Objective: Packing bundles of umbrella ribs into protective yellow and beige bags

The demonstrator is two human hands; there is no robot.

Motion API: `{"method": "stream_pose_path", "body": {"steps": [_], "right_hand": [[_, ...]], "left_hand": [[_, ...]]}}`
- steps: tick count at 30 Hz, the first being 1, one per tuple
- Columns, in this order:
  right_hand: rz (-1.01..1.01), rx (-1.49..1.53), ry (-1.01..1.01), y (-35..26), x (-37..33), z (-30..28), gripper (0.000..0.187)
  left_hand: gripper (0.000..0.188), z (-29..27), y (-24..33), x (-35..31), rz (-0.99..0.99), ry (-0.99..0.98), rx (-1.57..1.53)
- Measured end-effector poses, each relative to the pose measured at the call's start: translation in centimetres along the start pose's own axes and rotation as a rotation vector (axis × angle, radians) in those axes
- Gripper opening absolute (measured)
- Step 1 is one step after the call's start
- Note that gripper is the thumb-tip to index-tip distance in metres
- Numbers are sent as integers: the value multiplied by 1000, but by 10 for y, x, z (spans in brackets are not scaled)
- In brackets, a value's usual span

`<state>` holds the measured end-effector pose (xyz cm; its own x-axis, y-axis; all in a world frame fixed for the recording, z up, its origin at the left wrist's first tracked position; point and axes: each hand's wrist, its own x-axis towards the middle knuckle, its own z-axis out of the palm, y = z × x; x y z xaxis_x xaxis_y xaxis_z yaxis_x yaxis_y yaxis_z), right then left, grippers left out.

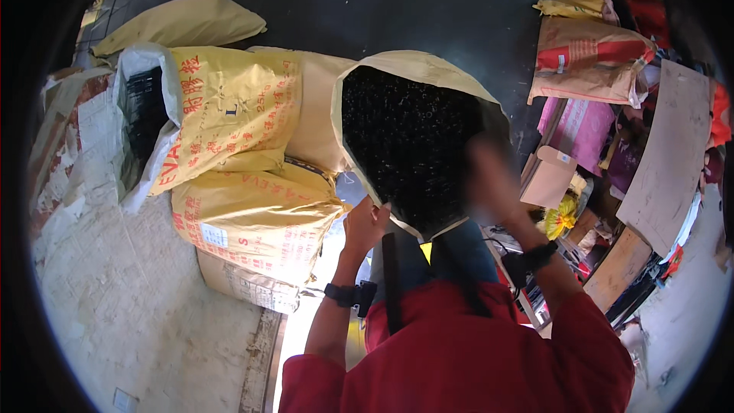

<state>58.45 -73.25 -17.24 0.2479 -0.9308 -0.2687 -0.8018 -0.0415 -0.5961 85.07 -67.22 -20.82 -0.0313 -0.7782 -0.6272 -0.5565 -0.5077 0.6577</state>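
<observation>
Right in front of me stands an open tan sack (pixel 451 66), its mouth spread wide, with black pellets (pixel 405 138) inside. My left hand (pixel 368 222) is closed on the near left edge of the sack's rim, fingers curled and thumb up. At the right side of the mouth is my right hand (pixel 493 176), blurred, its fingers too smeared to read. It overlaps the rim there; whether it touches the sack or the pellets I cannot make out. Dark straps circle both of my wrists.
Yellow sacks with red print (pixel 237 115) are stacked at the left, beside an open white-lined sack (pixel 145 130). A closed tan sack (pixel 183 19) lies behind them on the dark surface (pixel 382 0). Rightward are a brown-and-red sack (pixel 589 61), cardboard (pixel 549 176) and a board (pixel 665 153).
</observation>
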Motion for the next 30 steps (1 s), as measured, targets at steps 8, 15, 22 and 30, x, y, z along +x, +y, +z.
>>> {"method": "stream_pose_path", "body": {"steps": [8,15,22,30], "right_hand": [[27,-62,14,-62,33,69,62],[300,54,177,-4,68,51,38],[185,-77,53,-24,29,56,22],[-15,-305,85,-51,53,19,54]], "left_hand": [[35,-16,19,11,-149,69,150],[37,3,-18,19,52,-12,-62],[37,21,13,13,-47,118,-232],[30,6,13,20,-50,149,-77]]}}
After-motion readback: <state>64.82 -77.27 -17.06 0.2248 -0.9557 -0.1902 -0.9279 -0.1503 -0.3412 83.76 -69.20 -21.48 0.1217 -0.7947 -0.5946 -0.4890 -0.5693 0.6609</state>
